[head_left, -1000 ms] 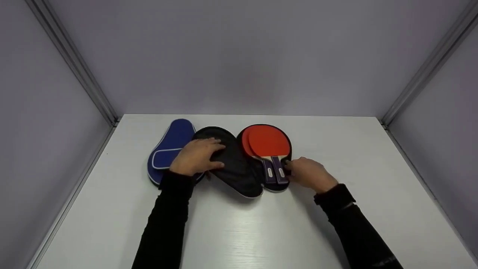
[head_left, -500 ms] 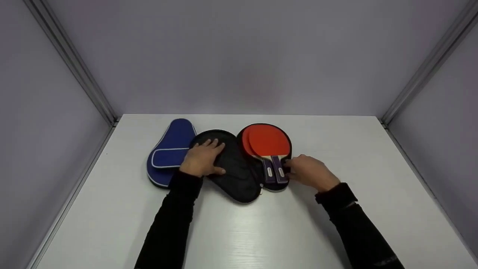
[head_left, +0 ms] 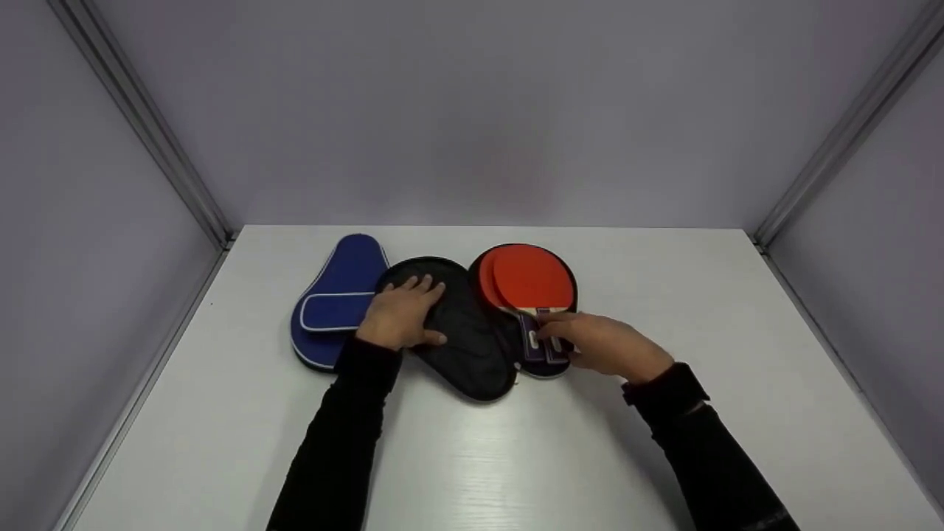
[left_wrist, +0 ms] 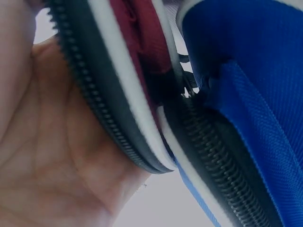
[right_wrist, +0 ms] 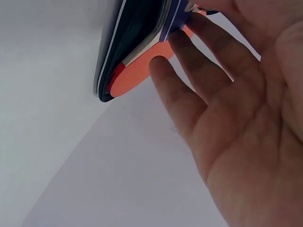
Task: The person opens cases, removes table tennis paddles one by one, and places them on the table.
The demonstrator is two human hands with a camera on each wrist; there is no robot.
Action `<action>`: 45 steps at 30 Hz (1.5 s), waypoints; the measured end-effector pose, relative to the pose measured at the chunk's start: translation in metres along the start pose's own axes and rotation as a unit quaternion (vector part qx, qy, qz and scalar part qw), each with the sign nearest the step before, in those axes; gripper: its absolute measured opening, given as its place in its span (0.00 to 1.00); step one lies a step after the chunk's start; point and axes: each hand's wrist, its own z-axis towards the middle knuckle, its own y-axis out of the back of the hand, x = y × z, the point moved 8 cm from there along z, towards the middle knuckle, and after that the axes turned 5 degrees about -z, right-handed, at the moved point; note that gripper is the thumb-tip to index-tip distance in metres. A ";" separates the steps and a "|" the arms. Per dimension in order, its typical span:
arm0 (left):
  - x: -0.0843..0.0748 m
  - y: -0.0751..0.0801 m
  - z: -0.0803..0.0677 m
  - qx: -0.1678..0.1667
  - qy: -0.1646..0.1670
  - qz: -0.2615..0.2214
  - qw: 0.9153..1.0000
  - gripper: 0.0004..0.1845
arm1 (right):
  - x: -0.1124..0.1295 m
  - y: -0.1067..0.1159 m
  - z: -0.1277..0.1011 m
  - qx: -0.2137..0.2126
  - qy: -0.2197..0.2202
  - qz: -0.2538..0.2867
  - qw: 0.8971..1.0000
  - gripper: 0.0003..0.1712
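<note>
A black paddle case lies unfolded in the head view, its empty half (head_left: 472, 361) on the left. My left hand (head_left: 402, 317) rests on that half with fingers spread. In the other half lie two red table tennis paddles (head_left: 535, 276), overlapping, with dark purple handles (head_left: 531, 343). My right hand (head_left: 608, 343) reaches over the handles from the right. In the right wrist view its fingers (right_wrist: 189, 61) are fairly straight, tips right at a purple handle (right_wrist: 176, 19). The left wrist view shows my palm (left_wrist: 71, 142) beside the case's zipper edge (left_wrist: 94, 104).
A blue case (head_left: 354, 262) with white piping lies on the left, partly behind my left hand and the black half. Everything sits on a white table (head_left: 472, 472) enclosed by grey walls (head_left: 479, 110) at the back and sides.
My left hand has moved slightly right and the black half has settled flatter, its lower end nearer me. My right fingers have shifted left from the case's right edge onto the paddle handles.
</note>
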 end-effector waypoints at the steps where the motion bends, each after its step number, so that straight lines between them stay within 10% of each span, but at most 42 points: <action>1: 0.000 0.000 0.000 0.001 0.000 0.000 1.000 0.53 | -0.001 -0.001 0.000 0.003 -0.003 0.002 1.000 0.34; 17: 0.024 -0.022 0.022 -0.014 -0.006 0.007 1.000 0.57 | -0.008 -0.010 0.002 -0.018 -0.019 0.037 0.999 0.30; 45: 0.014 -0.013 0.013 -0.011 -0.010 -0.022 1.000 0.55 | -0.018 0.006 0.002 -0.049 -0.054 0.051 0.996 0.12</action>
